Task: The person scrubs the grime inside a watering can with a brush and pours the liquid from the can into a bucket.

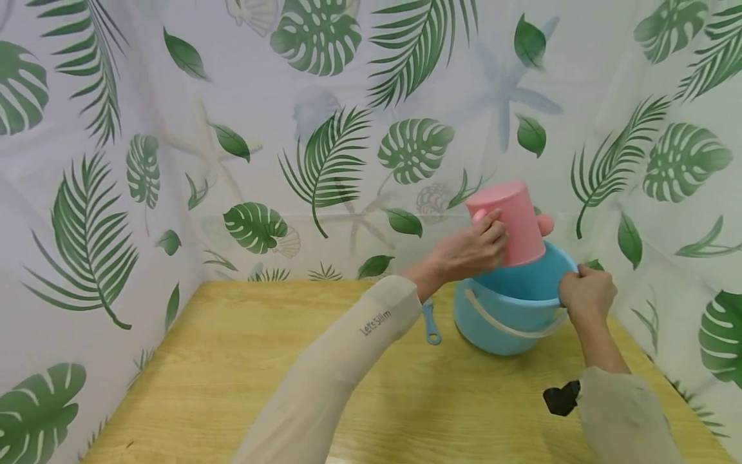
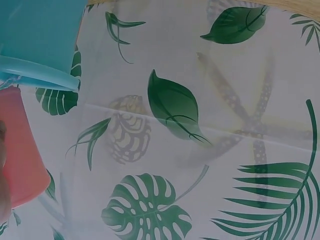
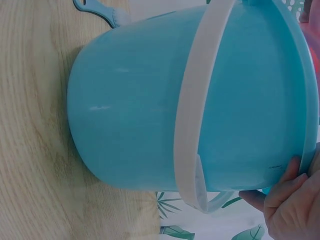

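Note:
My left hand (image 1: 472,248) grips the handle of a pink plastic mug (image 1: 518,225), which has a round knob on its far side. The mug is tipped over, base up, with its mouth at the light-blue bucket (image 1: 493,325). In the left wrist view, a clear, water-like streak shows where the mug (image 2: 25,150) meets the bucket's rim (image 2: 40,75). My right hand (image 1: 588,293) holds the bucket's rim at the right, its fingers (image 3: 285,192) against the outer wall. The bucket stands upright on the table; what is inside is hidden.
A blue-handled brush (image 1: 431,322) with pale bristles lies on the wooden table (image 1: 261,361), left of the bucket. The bucket's white handle (image 1: 504,325) hangs down its front. A leaf-patterned curtain (image 1: 348,161) surrounds the table. A black object (image 1: 561,398) sits by the right sleeve.

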Available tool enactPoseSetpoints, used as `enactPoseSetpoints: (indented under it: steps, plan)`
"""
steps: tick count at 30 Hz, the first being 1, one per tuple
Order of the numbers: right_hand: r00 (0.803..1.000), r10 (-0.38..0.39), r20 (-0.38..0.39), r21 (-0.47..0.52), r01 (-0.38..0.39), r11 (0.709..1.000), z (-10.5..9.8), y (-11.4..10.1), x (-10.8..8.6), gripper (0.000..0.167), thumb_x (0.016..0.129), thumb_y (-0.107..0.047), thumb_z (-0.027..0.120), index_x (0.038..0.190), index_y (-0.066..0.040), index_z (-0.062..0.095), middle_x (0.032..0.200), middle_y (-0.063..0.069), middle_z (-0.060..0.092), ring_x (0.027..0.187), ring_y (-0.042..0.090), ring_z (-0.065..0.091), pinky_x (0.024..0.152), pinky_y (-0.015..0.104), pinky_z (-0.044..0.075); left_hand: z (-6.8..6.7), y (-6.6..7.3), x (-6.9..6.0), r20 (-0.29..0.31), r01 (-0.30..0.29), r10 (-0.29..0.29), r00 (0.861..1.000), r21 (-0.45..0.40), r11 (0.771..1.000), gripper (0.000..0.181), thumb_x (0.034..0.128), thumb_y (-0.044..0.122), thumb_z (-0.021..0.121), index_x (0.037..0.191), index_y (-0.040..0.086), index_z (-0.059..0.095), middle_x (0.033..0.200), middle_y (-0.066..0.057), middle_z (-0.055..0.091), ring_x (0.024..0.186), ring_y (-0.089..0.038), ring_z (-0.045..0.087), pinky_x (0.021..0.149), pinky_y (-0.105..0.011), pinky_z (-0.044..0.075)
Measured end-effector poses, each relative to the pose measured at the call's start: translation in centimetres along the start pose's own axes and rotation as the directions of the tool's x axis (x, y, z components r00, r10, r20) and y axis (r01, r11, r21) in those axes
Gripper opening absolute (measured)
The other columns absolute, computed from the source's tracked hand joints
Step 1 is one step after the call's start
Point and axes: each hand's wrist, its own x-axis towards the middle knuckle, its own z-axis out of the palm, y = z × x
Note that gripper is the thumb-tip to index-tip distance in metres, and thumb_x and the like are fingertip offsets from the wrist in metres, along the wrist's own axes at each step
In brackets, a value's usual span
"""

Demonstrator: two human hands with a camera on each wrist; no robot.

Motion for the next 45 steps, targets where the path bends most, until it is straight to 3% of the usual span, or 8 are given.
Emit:
enactPoseSetpoints:
  steps: [3, 7, 11, 15, 23, 31, 41, 45]
  plan:
    - [1.0, -0.022, -0.009, -0.014, 0.022, 1.0, -0.1, 0.4, -0.1, 0.051, 0.092, -0.01, 0.037, 0.141, 0.002, 0.046, 0.139, 0.03, 0.048, 0.124, 0.049, 0.051, 0.08, 0.051, 0.052, -0.1, 0.2, -0.2, -0.008, 0.0, 0.0, 1.0, 0.015, 1.0, 0.053, 0.0996, -0.007, 0.024, 0.096, 0.019, 0.07, 0.101, -0.003, 0.067, 0.102, -0.021, 0.057, 0.112, -0.045, 0.038]
    - [0.999, -0.036, -0.001, -0.032, 0.036, 0.999, -0.4, 1.0, -0.2, 0.051, 0.091, -0.01, 0.037, 0.14, 0.002, 0.047, 0.138, 0.03, 0.049, 0.121, 0.048, 0.053, 0.059, 0.033, 0.047, -0.4, 0.4, 0.0, -0.012, -0.009, 0.009, 1.0, 0.027, 1.0, 0.054, 0.0995, -0.007, 0.024, 0.097, 0.02, 0.071, 0.1, -0.001, 0.066, 0.102, -0.021, 0.056, 0.112, -0.044, 0.037]
    - [0.999, -0.032, 0.014, -0.042, 0.033, 0.999, -1.0, 1.5, -0.4, 0.052, 0.092, -0.01, 0.037, 0.141, 0.002, 0.045, 0.138, 0.031, 0.047, 0.119, 0.048, 0.054, 0.051, 0.023, 0.039, -0.8, 0.5, 0.3, -0.019, -0.01, 0.01, 1.0, 0.035, 0.999, 0.054, 0.099, -0.008, 0.024, 0.095, 0.022, 0.069, 0.098, 0.001, 0.066, 0.103, -0.021, 0.055, 0.113, -0.044, 0.037]
    - [0.999, -0.027, 0.025, -0.039, 0.028, 0.999, -1.0, 1.7, -0.5, 0.051, 0.092, -0.011, 0.037, 0.141, 0.003, 0.045, 0.139, 0.031, 0.047, 0.119, 0.048, 0.053, 0.052, 0.025, 0.04, -0.7, 0.3, 0.4, -0.054, 0.007, -0.004, 0.999, 0.053, 0.999, 0.051, 0.0989, -0.008, 0.027, 0.089, 0.023, 0.066, 0.093, 0.002, 0.065, 0.101, -0.02, 0.055, 0.109, -0.042, 0.038]
    - [1.0, -0.017, 0.019, -0.021, 0.017, 1.0, -0.4, 1.7, -0.4, 0.051, 0.093, -0.012, 0.036, 0.142, 0.003, 0.044, 0.139, 0.03, 0.047, 0.124, 0.049, 0.049, 0.062, 0.033, 0.043, -0.7, -0.4, 0.5, -0.082, -0.032, 0.039, 0.996, 0.082, 0.996, 0.045, 0.0974, -0.011, 0.029, 0.081, 0.019, 0.058, 0.086, 0.001, 0.058, 0.092, -0.018, 0.051, 0.082, -0.032, 0.037]
    - [1.0, -0.027, 0.01, -0.015, 0.027, 1.0, 0.0, 1.2, 0.1, 0.051, 0.093, -0.012, 0.037, 0.141, 0.003, 0.045, 0.138, 0.03, 0.049, 0.123, 0.048, 0.051, 0.058, 0.029, 0.042, -0.2, 0.3, 0.1, -0.045, -0.114, 0.118, 0.992, 0.095, 0.989, 0.047, 0.0964, -0.012, 0.027, 0.081, 0.019, 0.058, 0.086, 0.001, 0.053, 0.09, -0.017, 0.048, 0.082, -0.032, 0.035]
    - [0.999, -0.031, 0.009, -0.017, 0.031, 0.999, 0.3, 0.7, 0.3, 0.052, 0.093, -0.012, 0.036, 0.142, 0.003, 0.044, 0.14, 0.03, 0.046, 0.126, 0.05, 0.047, 0.085, 0.055, 0.05, 0.7, 0.6, -0.5, -0.058, -0.065, 0.072, 0.996, 0.119, 0.991, 0.043, 0.0977, -0.01, 0.03, 0.083, 0.02, 0.057, 0.084, 0.002, 0.055, 0.09, -0.017, 0.05, 0.082, -0.032, 0.035]
    - [0.999, -0.053, -0.011, -0.022, 0.052, 0.998, 0.2, 0.5, 0.5, 0.05, 0.092, -0.012, 0.037, 0.139, 0.004, 0.048, 0.136, 0.032, 0.049, 0.123, 0.052, 0.048, 0.079, 0.052, 0.052, 1.0, 0.2, -0.8, -0.061, -0.045, 0.052, 0.997, 0.11, 0.993, 0.043, 0.0991, -0.009, 0.029, 0.081, 0.023, 0.053, 0.082, 0.003, 0.053, 0.089, -0.017, 0.049, 0.082, -0.032, 0.034]
